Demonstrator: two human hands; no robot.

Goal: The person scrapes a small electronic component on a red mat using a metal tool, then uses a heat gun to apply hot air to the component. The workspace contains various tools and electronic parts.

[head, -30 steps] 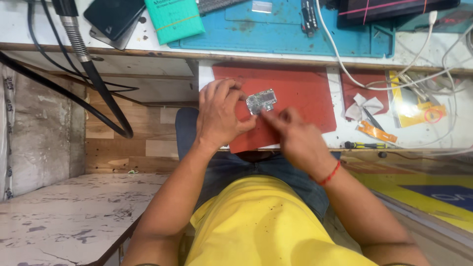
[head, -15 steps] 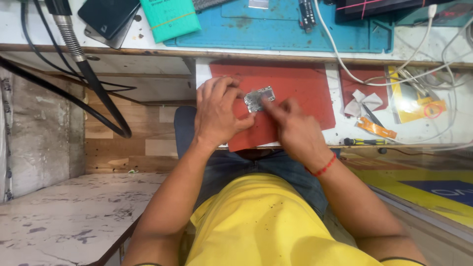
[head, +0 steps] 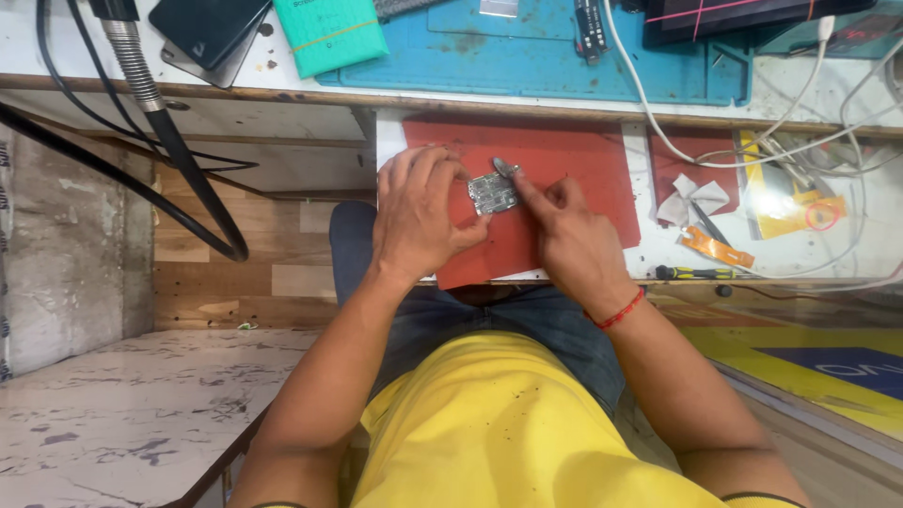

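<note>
Nearest, a thin red thread bracelet (head: 618,311) around the right wrist. Left hand (head: 417,214) curled, thumb and fingertips pinching a small, flat, silvery metal board (head: 492,194) with a ridged face. Right hand (head: 562,235) just beside, forefinger stretched out, tip pressed to the board's upper right corner, other fingers folded. Under both, a smooth red mat (head: 564,155), rectangular, lying on a pale surface (head: 640,240). Right of the right hand, a slim black screwdriver (head: 691,273). Farther off, a worn blue mat (head: 527,52) and a dark ribbed hose (head: 160,103).
</note>
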